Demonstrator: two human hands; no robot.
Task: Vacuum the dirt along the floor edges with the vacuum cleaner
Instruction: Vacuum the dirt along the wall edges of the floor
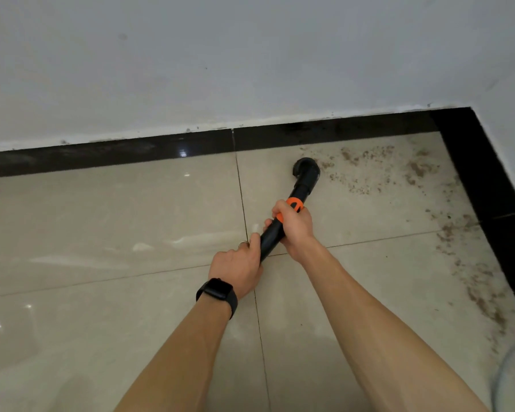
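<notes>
Tiled floor: dirt lay along its right edge and in the far-right corner. Vacuum wand reached near the far edge, with the fingers of left hand and right hand curled round it. Slow rightward passes would suit.

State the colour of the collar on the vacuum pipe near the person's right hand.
Orange; the collar shows best in the head view.

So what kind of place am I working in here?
Probably the corner of an indoor room, perhaps a home: glossy beige floor tiles, a black skirting strip below a painted white wall, and dirt scattered toward the corner.
</notes>
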